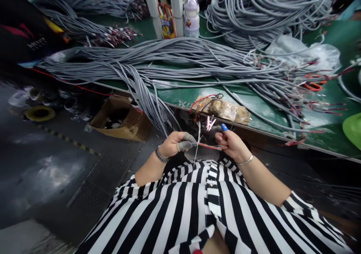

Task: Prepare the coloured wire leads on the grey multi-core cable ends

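Observation:
My left hand, with grey finger cots on its fingertips, is closed in a pinch on thin coloured wires in front of my striped shirt. My right hand, a blue cot on one fingertip, pinches the same wires from the other side. A thin pale strand runs up and down between the hands. A small pink clip sits just above them at the bench edge. Red and black wires loop over a taped brown block on the green bench.
Large bundles of grey cable cover the bench and hang off its front edge. More coils lie at the back right. A bottle, an orange tool, a clear plastic bag and an open cardboard box on the floor are nearby.

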Tool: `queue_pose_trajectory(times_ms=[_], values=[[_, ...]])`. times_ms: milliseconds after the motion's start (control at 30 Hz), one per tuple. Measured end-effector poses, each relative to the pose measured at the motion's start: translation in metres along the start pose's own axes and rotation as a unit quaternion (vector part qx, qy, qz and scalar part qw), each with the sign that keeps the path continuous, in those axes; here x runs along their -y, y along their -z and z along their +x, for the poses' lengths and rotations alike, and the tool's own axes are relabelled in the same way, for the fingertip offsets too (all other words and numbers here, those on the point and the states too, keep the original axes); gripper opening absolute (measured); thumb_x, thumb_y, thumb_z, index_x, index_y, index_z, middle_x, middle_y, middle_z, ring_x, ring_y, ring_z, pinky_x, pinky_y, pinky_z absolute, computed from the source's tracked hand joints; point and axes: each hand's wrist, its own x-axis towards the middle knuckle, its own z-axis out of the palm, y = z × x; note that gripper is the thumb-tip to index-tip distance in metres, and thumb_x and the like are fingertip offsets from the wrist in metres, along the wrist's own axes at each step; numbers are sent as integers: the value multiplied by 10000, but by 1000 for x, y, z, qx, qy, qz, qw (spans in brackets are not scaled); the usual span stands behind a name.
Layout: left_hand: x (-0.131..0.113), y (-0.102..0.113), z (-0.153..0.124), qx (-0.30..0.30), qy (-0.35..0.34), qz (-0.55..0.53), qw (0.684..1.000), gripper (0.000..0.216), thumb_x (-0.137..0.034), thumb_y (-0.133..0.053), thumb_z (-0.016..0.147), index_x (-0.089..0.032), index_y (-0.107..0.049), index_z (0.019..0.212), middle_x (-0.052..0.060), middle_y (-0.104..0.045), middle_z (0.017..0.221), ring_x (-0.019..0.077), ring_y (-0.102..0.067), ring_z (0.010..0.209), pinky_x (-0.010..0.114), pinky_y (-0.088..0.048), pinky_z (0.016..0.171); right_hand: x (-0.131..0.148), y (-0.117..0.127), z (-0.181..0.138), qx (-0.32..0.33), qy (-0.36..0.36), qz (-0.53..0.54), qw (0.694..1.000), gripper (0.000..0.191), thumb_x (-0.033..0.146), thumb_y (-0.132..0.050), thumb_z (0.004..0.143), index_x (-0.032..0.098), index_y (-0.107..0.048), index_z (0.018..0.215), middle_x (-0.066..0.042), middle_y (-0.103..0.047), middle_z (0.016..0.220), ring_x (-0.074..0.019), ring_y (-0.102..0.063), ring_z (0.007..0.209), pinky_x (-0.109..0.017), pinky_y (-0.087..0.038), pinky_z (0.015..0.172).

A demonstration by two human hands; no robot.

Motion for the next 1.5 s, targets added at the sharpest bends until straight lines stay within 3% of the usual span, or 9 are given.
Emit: queue_pose_trajectory(times_ms=[100, 233, 400, 533, 667, 833, 1067, 1500], values=[[0, 2, 12, -75, -73, 3, 995, 288, -390, -717, 769, -114, -711, 853, 39, -638, 681, 63, -502, 498, 176, -408, 464, 0, -8, 7, 34, -18, -51, 998, 470, 615, -591, 792, 168, -522, 661, 72, -341, 474, -21, -83, 390, -167, -49, 337], [0, 5, 30, -123, -120, 40, 984, 285, -390, -692, 795, -128, -706, 908, 31, -634, 698, 67, -515, 526, 175, -414, 478, 6, -22, 12, 36, 32, -76, 996, 431, 578, -626, 781, 151, -578, 746, 33, -495, 571, -14, -151, 396, -167, -76, 354], [12, 4, 42, -71, -74, 106, 989, 295, -400, -663, 816, -113, -690, 881, 14, -602, 654, 72, -512, 544, 184, -428, 517, 2, -27, 21, -40, 111, -81, 990, 430, 564, -696, 725, 154, -568, 696, 29, -531, 591, -4, -192, 388, -163, -99, 356], [22, 0, 42, -48, -61, 105, 991, 291, -398, -649, 827, -112, -679, 872, 5, -581, 644, 69, -490, 541, 188, -418, 525, -4, -27, 27, -80, 156, -81, 981, 493, 646, -632, 745, 174, -530, 645, 61, -410, 464, -23, -204, 371, -165, -117, 348], [24, -3, 41, -24, -40, 102, 994, 312, -417, -641, 828, -107, -670, 850, 7, -574, 649, 71, -482, 541, 194, -412, 526, -3, -31, 29, -51, 131, -49, 989, 552, 705, -645, 683, 171, -515, 629, 78, -344, 447, -27, -221, 380, -156, -142, 342], [29, -3, 41, -15, -31, 92, 995, 314, -419, -638, 829, -106, -662, 849, 8, -571, 660, 71, -474, 540, 195, -399, 520, 1, -34, 32, 9, 69, 34, 997, 550, 678, -695, 653, 150, -540, 657, 54, -446, 517, -12, -218, 399, -140, -162, 330], [34, -5, 42, 1, -7, 75, 997, 338, -447, -641, 818, -109, -648, 827, -5, -543, 640, 65, -445, 528, 193, -369, 505, 2, -40, 35, -21, 66, 104, 992, 489, 549, -789, 635, 168, -481, 621, 99, -347, 455, -11, -205, 375, -134, -186, 317], [39, -6, 40, -5, 40, 51, 998, 380, -484, -657, 793, -107, -611, 780, -44, -467, 559, 52, -365, 482, 195, -295, 482, 0, -43, 36, -40, 93, 91, 991, 503, 585, -778, 622, 167, -498, 611, 98, -331, 453, -15, -205, 384, -148, -180, 328]])
